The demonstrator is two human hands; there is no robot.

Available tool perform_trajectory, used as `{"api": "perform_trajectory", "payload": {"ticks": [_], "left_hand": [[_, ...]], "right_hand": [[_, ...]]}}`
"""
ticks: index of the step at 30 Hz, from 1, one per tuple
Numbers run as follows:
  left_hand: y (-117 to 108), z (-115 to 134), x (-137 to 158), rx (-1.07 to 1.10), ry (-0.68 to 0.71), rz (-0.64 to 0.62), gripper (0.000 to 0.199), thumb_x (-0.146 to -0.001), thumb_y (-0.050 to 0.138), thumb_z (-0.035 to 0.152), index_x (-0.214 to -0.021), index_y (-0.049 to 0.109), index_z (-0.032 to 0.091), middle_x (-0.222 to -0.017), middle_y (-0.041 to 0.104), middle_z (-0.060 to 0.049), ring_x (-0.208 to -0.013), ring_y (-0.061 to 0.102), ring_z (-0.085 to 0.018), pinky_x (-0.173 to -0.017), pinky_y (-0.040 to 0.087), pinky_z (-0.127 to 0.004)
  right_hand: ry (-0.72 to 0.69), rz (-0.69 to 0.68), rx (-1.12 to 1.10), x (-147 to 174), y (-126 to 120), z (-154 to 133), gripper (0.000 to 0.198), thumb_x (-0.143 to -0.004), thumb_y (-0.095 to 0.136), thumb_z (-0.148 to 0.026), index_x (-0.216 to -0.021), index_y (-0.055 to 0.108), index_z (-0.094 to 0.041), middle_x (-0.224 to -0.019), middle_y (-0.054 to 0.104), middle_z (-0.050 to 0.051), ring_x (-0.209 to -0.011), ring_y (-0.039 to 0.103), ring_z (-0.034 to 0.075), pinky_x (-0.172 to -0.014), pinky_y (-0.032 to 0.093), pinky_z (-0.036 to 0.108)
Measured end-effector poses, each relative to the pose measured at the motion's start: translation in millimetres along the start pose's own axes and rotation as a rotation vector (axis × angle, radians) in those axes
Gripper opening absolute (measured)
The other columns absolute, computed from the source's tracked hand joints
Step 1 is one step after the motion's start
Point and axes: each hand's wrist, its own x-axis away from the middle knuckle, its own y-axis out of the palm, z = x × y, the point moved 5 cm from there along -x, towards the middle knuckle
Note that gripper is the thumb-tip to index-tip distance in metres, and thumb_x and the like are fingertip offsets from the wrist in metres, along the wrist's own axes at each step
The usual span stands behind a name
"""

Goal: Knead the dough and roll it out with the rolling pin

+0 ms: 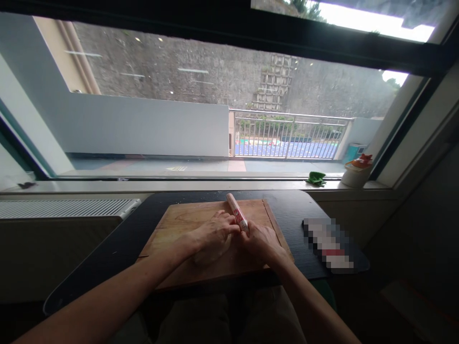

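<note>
A wrapped sausage [236, 211], pale pink with red print, slants across a wooden cutting board [193, 217], its far end pointing away from me. My right hand [263, 241] is closed on its near end, thumb and fingers pinched there. From the left, my left hand [218, 227] has its fingers bent against the same end, closed on it close to my right fingertips. The exact grip is partly hidden where the fingers meet.
Beneath the board is a dark table [132, 241]. A blurred-out flat object [332, 246] lies on its right side. On the windowsill are a green cloth-like item [316, 178] and a white pot [355, 176] with something orange. A radiator [68, 209] stands left.
</note>
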Motion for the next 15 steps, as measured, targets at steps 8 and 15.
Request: {"api": "perform_trajectory", "payload": {"ticks": [8,15], "left_hand": [[-11,8,-1,0.001,0.055,0.046,0.028,-0.08,0.048,0.007,-0.092,0.066,0.025,-0.103,0.062,-0.002,-0.101,0.049,-0.017,-0.096,0.035,-0.036],[-5,3,10,0.183,0.032,0.117,0.021,-0.081,0.044,0.01,-0.079,0.063,0.019,-0.094,0.061,-0.004,-0.09,0.053,-0.014,-0.085,0.045,-0.028]], "right_hand": [[-0.037,0.005,-0.03,12,-6,-9,0.04,-0.086,0.033,-0.047,-0.104,0.059,-0.021,-0.092,0.068,0.008,-0.084,0.063,0.023,-0.072,0.041,0.032],[-0.029,0.008,-0.079,13,-4,-13,0.042,-0.087,0.031,-0.047,-0.106,0.059,-0.022,-0.092,0.068,0.008,-0.083,0.064,0.024,-0.071,0.043,0.032]]}}
